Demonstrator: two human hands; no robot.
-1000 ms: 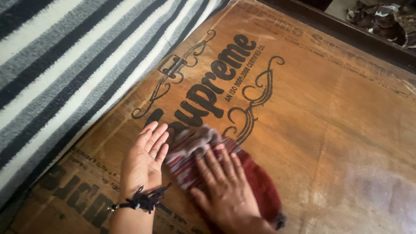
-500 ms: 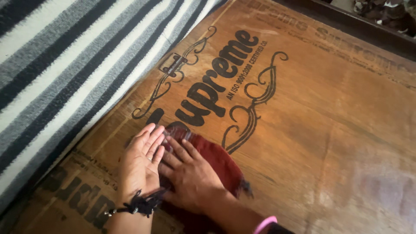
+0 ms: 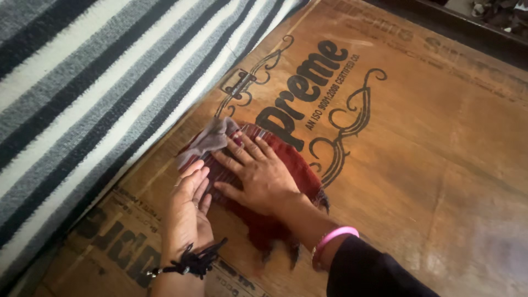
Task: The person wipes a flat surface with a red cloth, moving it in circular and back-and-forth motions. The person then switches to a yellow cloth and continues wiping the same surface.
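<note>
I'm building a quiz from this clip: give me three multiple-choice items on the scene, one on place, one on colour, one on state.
1. Where does the dark red cloth lie?
A on the wooden board
B on the striped blanket
C in a basket

2. What colour is the bangle on the right wrist?
A green
B pink
C white

3. How is the right hand placed?
A in a fist
B raised in the air
C flat on the cloth

Answers: 1 A, the cloth rests on the printed board beside the blanket. 2 B, a pink band circles the wrist. 3 C, spread fingers press down.
</note>
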